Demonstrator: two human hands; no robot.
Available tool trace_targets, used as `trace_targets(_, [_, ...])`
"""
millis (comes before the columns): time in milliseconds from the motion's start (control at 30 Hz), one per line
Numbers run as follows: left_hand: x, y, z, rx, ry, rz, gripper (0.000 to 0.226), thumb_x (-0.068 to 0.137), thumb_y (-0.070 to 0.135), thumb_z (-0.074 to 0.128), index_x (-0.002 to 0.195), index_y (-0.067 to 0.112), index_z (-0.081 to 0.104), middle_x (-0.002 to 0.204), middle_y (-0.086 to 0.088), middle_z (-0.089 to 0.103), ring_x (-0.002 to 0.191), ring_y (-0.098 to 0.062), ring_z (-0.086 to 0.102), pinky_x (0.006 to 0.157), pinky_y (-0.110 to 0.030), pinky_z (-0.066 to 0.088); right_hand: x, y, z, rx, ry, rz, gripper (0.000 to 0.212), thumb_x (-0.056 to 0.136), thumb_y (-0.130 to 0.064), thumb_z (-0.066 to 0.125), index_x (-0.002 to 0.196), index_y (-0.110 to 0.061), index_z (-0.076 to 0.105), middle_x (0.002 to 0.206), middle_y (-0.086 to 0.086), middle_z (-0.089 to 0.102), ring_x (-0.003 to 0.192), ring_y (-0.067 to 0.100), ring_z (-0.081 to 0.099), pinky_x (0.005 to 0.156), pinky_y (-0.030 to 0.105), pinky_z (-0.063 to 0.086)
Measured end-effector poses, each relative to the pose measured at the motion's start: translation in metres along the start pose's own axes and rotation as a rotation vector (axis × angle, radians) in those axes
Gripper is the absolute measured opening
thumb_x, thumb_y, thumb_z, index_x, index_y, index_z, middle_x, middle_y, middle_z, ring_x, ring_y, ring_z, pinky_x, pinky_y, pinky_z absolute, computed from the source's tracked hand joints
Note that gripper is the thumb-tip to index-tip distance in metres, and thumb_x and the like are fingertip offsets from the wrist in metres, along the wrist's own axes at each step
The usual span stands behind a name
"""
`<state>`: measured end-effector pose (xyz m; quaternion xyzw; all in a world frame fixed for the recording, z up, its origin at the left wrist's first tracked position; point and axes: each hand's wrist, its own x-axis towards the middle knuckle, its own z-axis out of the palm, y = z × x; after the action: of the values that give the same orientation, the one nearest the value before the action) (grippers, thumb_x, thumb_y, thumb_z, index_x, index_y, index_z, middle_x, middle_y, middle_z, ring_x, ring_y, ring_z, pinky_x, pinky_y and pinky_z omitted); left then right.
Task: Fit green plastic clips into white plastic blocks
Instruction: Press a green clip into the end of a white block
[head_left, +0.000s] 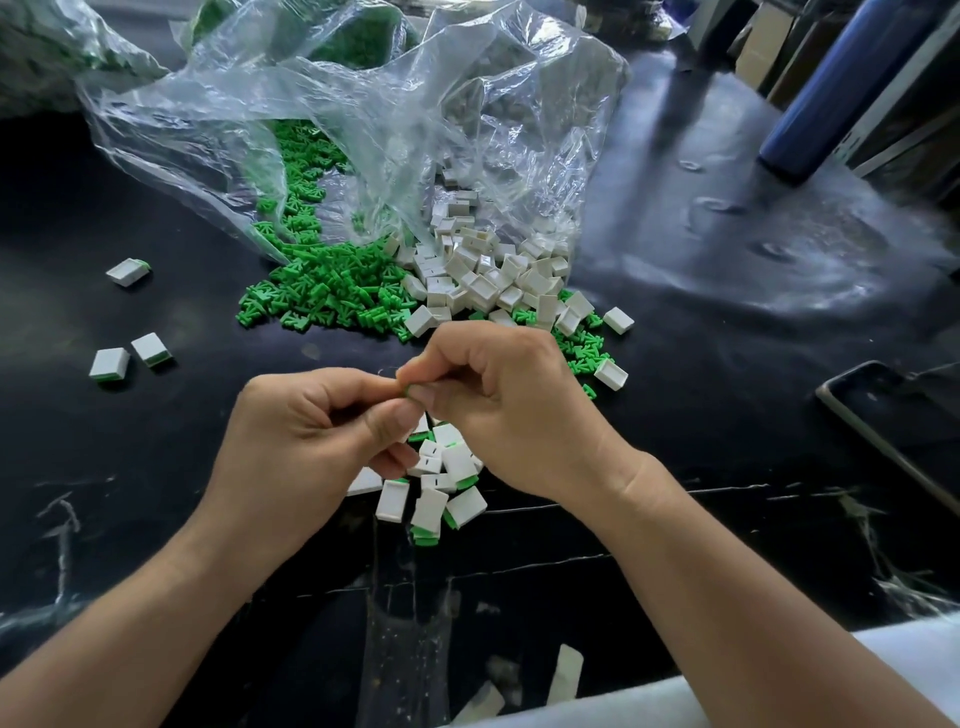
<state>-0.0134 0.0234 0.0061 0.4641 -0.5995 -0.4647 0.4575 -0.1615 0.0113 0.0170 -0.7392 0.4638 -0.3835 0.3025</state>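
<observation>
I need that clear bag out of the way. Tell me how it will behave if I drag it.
The bag looks thin and crumpled, so it is probably floppy. Its open mouth spills clips and blocks, so dragging likely scatters more. The load inside may anchor it.

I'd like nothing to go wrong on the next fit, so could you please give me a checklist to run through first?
1. Clip in hand: ok. A green clip shows at the fingertips of the right hand.
2. Block in hand: cannot tell. The curled left hand hides what it holds.
3. Clip lined up with a block: cannot tell. Fingers cover it.
4. Clip supply: ok. A pile of clips spills from the bag.
5. Block supply: ok. A pile of blocks lies beside it.
6. Finished pieces kept apart: ok. They are heaped under the hands.
</observation>
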Motion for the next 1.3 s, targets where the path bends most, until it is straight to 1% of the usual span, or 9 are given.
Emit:
trace_targets(133, [0.004, -0.001, 0.0, -0.118, 0.022, -0.041, 0.013, 0.06, 0.019, 0.068, 0.07, 0.022, 0.076, 0.06, -0.007, 0.069, 0.05, -0.016, 0.065, 0.048, -0.019, 0.052, 0.001, 0.0, 0.002, 0.068, 0.019, 0.051, 0.01, 0.081, -0.003, 0.065, 0.089, -0.004, 0.071, 0.08, -0.002, 0.064, 0.076, 0.008, 0.06, 0.073, 0.02, 0.05])
trace_targets(200, [0.004, -0.001, -0.001, -0.124, 0.027, -0.005, 0.022, 0.059, 0.025, 0.07, 0.08, 0.024, 0.074, 0.064, -0.006, 0.071, 0.055, -0.017, 0.067, 0.052, -0.021, 0.054, 0.002, -0.002, 0.001, 0.19, 0.005, 0.115, 0.009, 0.083, -0.008, 0.064, 0.088, -0.006, 0.071, 0.082, 0.004, 0.068, 0.079, 0.016, 0.063, 0.079, 0.033, 0.053])
trace_targets(333, [0.003, -0.002, -0.003, -0.071, 0.05, 0.089, 0.025, 0.06, 0.024, 0.073, 0.085, 0.026, 0.074, 0.072, 0.001, 0.073, 0.06, -0.016, 0.068, 0.055, -0.021, 0.054, 0.002, -0.006, -0.001, 0.337, 0.01, 0.261, 0.008, 0.083, -0.018, 0.067, 0.076, -0.022, 0.064, 0.07, -0.007, 0.063, 0.066, 0.004, 0.057, 0.065, 0.024, 0.049])
trace_targets(467, [0.004, -0.003, -0.006, -0.003, 0.018, 0.198, 0.021, 0.064, 0.026, 0.078, 0.081, 0.038, 0.073, 0.067, 0.01, 0.07, 0.052, -0.005, 0.06, 0.048, -0.013, 0.045, 0.003, -0.007, -0.003, 0.44, -0.089, 0.415, 0.017, 0.085, -0.033, 0.061, 0.083, -0.016, 0.061, 0.069, -0.007, 0.059, 0.065, 0.004, 0.055, 0.06, 0.019, 0.046])
trace_targets(600, [0.006, -0.006, -0.006, 0.009, -0.003, 0.263, 0.019, 0.066, 0.029, 0.076, 0.085, 0.029, 0.073, 0.087, -0.001, 0.065, 0.066, -0.022, 0.06, 0.058, -0.029, 0.053, 0.002, -0.011, -0.002, 0.486, -0.225, 0.471, 0.025, 0.088, -0.037, 0.053, 0.079, -0.015, 0.062, 0.067, -0.007, 0.059, 0.065, 0.008, 0.055, 0.059, 0.021, 0.046])
trace_targets(667, [0.006, -0.007, -0.006, -0.014, -0.016, 0.264, 0.021, 0.063, 0.027, 0.08, 0.082, 0.032, 0.073, 0.083, -0.001, 0.063, 0.065, -0.017, 0.06, 0.057, -0.024, 0.051, 0.002, -0.013, -0.001, 0.552, -0.285, 0.494, 0.029, 0.091, -0.035, 0.049, 0.075, -0.013, 0.06, 0.066, -0.005, 0.058, 0.063, 0.01, 0.054, 0.057, 0.02, 0.045])
trace_targets(867, [0.005, -0.009, -0.002, -0.113, -0.06, 0.261, 0.019, 0.062, 0.014, 0.077, 0.078, 0.023, 0.072, 0.08, 0.005, 0.062, 0.06, -0.009, 0.061, 0.052, -0.017, 0.048, 0.0, -0.017, -0.002, 0.458, -0.377, 0.509, 0.04, 0.095, -0.041, 0.034, 0.07, -0.016, 0.052, 0.066, -0.003, 0.049, 0.058, 0.009, 0.044, 0.056, 0.021, 0.037])
trace_targets(1033, [0.004, -0.008, -0.003, -0.097, -0.068, 0.282, 0.021, 0.068, 0.022, 0.068, 0.08, 0.037, 0.074, 0.08, 0.011, 0.064, 0.064, -0.006, 0.06, 0.053, -0.016, 0.048, -0.002, -0.021, -0.004, 0.37, -0.382, 0.501, 0.041, 0.094, -0.046, 0.03, 0.068, -0.022, 0.049, 0.067, -0.007, 0.044, 0.059, 0.005, 0.04, 0.055, 0.014, 0.036])
trace_targets(1300, [0.003, -0.01, -0.005, -0.029, -0.043, 0.342, 0.022, 0.071, 0.023, 0.066, 0.086, 0.038, 0.073, 0.086, 0.002, 0.064, 0.078, -0.012, 0.063, 0.071, -0.021, 0.053, -0.004, -0.02, -0.001, 0.34, -0.351, 0.453, 0.037, 0.095, -0.045, 0.032, 0.066, -0.028, 0.047, 0.064, -0.016, 0.043, 0.061, 0.001, 0.04, 0.063, 0.02, 0.029])
